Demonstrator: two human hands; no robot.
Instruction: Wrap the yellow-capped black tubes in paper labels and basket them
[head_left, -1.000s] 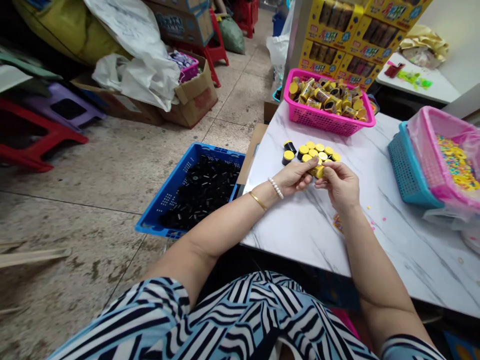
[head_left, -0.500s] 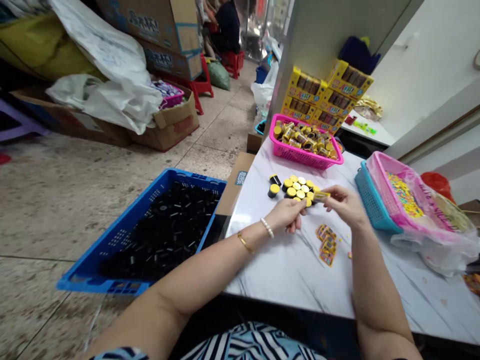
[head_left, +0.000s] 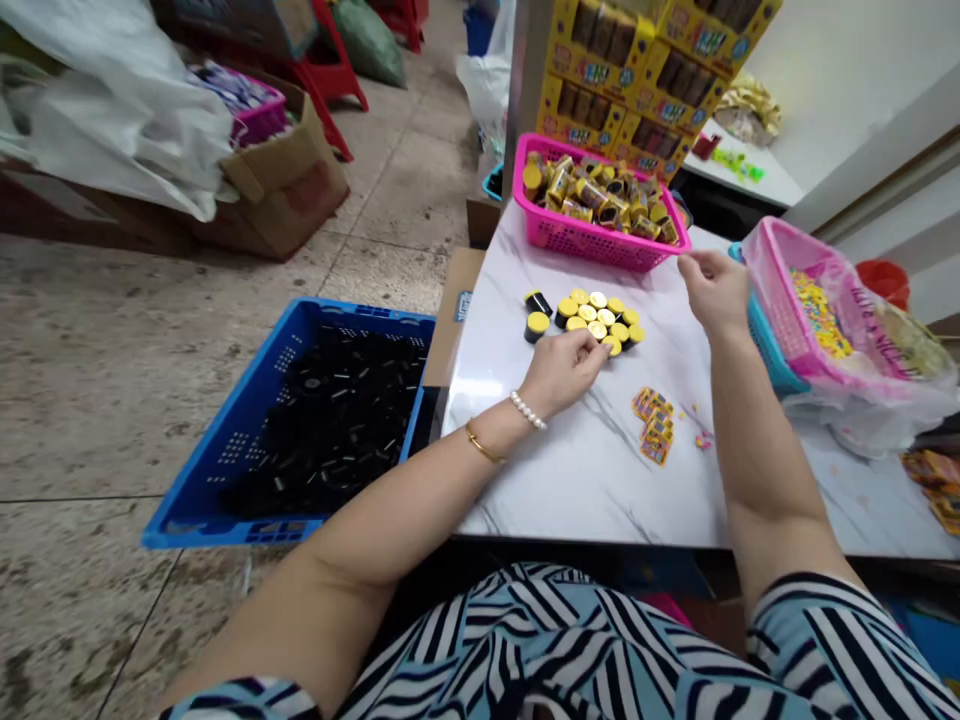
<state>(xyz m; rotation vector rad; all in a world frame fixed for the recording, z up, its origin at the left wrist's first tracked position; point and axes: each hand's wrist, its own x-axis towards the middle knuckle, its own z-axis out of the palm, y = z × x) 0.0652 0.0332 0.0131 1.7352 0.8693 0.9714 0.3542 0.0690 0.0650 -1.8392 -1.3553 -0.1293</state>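
On the white marbled table, my left hand (head_left: pixel 566 368) is closed, with thumb and fingertips on a small black cup with a yellow lid (head_left: pixel 613 346), at the near edge of a cluster of such cups (head_left: pixel 587 312). Two more cups stand slightly apart on the left, one of them tilted. My right hand (head_left: pixel 716 290) is closed in a pinch at the right corner of a pink basket (head_left: pixel 600 252) full of labelled cups. What those fingers hold, if anything, I cannot make out. Several yellow-orange printed labels (head_left: pixel 654 425) lie between my forearms.
Stacked yellow boxes (head_left: pixel 581 105) stand behind the basket. Right of my right hand, a light pink basket (head_left: pixel 847 350) with colourful pellets sits in a blue one (head_left: pixel 772 335). A blue crate (head_left: pixel 217 400) of black cups is on the left, beside a cardboard box (head_left: pixel 450 330).
My right hand has moved from beside my left hand to the pink basket's corner; the small yellow piece it held is no longer visible. The view has tilted down.
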